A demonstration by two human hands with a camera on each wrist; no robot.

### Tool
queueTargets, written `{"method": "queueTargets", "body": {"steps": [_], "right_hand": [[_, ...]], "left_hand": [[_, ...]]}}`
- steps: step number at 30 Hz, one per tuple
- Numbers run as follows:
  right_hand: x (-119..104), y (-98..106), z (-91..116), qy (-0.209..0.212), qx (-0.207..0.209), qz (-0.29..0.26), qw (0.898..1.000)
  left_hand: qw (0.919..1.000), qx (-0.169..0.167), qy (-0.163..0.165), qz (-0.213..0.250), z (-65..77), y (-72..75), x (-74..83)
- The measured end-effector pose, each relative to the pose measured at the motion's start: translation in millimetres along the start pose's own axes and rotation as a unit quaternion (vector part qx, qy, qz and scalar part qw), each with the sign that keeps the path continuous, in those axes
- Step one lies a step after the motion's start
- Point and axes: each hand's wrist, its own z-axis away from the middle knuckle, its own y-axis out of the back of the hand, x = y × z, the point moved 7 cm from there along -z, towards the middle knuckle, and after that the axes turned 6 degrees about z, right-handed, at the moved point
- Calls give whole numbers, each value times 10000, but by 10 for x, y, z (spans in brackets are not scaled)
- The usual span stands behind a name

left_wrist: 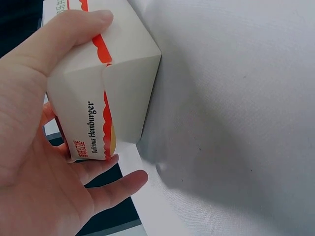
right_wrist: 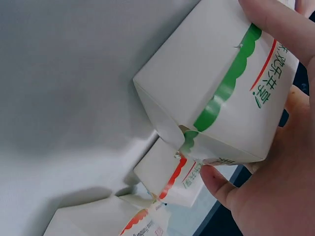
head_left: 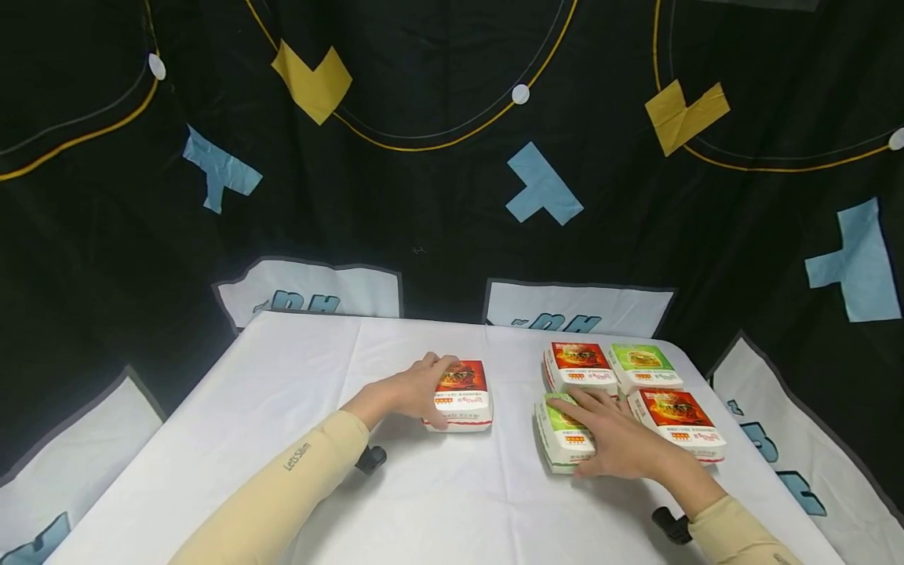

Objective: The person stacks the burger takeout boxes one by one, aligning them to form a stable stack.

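Note:
A hamburger box (head_left: 469,399) with a red picture lid sits on the white table, a little left of centre. My left hand (head_left: 411,391) grips it from its left side. In the left wrist view the thumb presses one face of that hamburger box (left_wrist: 130,91), and the fingers reach round the far side, partly hidden. To the right, my right hand (head_left: 621,439) holds a green-lidded hamburger box (head_left: 561,443) across its top. The right wrist view has the thumb on this box's green-trimmed wall (right_wrist: 206,64), with some fingers hidden behind it.
Close by the right hand stand a red-lidded box (head_left: 581,359), a green-lidded box (head_left: 644,361) behind, and another red-lidded box (head_left: 681,416) at the right. White cloth covers the table (head_left: 282,408). A black curtain (head_left: 438,212) with paper shapes hangs beyond.

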Motion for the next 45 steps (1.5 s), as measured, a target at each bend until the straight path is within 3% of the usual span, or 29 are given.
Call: {"method": "queueTargets", "body": {"steps": [16, 45], "right_hand": [[-104, -63, -124, 212, 35, -190, 9996], [-206, -144, -321, -58, -241, -433, 9988]], "left_hand": [[10000, -66, 4, 64, -6, -11, -13], [10000, -32, -16, 45, 0, -5, 8]]}}
